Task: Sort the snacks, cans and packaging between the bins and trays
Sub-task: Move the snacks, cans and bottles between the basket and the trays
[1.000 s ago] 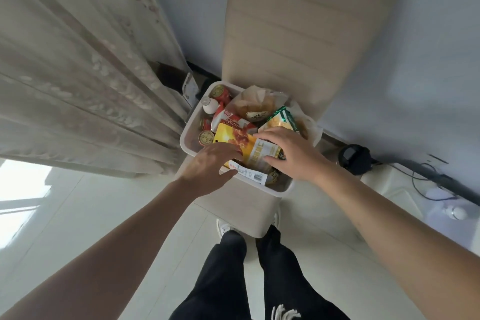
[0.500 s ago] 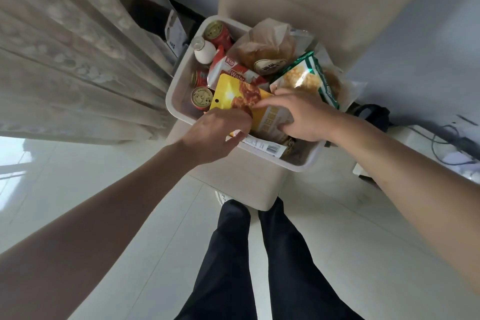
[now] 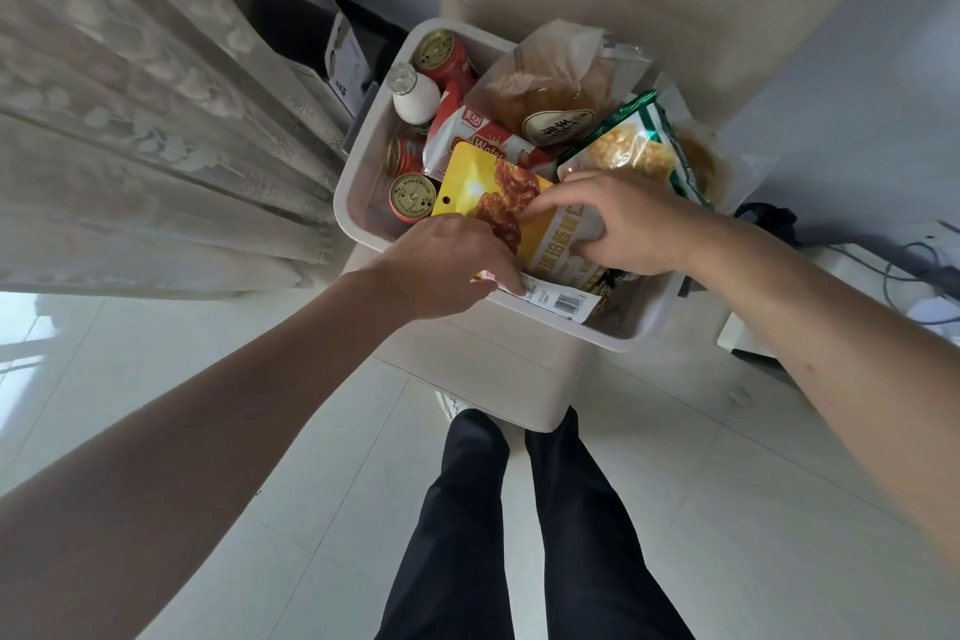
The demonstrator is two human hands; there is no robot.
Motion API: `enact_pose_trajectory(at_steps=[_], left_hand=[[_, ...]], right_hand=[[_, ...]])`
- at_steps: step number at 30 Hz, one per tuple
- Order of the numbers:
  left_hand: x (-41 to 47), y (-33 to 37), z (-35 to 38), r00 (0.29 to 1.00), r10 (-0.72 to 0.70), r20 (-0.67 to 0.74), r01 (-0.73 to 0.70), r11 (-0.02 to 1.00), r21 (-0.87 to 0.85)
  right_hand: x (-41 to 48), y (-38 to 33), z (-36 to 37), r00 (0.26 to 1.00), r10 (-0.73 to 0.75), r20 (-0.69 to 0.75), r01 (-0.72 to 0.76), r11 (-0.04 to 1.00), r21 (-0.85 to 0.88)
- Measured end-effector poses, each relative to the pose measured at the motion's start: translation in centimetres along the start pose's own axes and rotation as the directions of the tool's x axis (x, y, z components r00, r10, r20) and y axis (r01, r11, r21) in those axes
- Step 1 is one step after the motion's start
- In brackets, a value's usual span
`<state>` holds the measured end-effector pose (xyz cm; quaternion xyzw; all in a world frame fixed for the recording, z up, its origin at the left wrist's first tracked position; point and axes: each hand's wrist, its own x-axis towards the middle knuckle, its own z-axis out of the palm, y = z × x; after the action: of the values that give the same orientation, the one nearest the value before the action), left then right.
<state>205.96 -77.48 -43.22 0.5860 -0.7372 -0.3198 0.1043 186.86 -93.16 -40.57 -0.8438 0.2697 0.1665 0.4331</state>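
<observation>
Left hand (image 3: 447, 265): pinching pouch (image 3: 478, 177) at near edge.
Right hand (image 3: 628, 224): curled round pouch, right side.
Bin (image 3: 349, 208): packed with cans (image 3: 413, 198), snack bags (image 3: 623, 151).

Snack bags (image 3: 618, 146) crowd the bin (image 3: 358, 182) (cans (image 3: 413, 198) leftward), near-right corner free.

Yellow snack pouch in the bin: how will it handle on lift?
Likely floppy: the yellow pouch is a flat film bag, pinched by the right hand. Probably light, lying atop the red wafer pack. Glossy glare hints it's slippery.
</observation>
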Motion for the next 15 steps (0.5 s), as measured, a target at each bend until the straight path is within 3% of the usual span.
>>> enact_pose_trajectory(at_steps=[15], left_hand=[[0.34, 0.35, -0.31, 0.995, -0.098, -0.027, 0.097, 0.994, -0.041]], right_hand=[[0.15, 0.41, 0.06, 0.999, -0.037, -0.004, 0.037, 0.997, 0.063]])
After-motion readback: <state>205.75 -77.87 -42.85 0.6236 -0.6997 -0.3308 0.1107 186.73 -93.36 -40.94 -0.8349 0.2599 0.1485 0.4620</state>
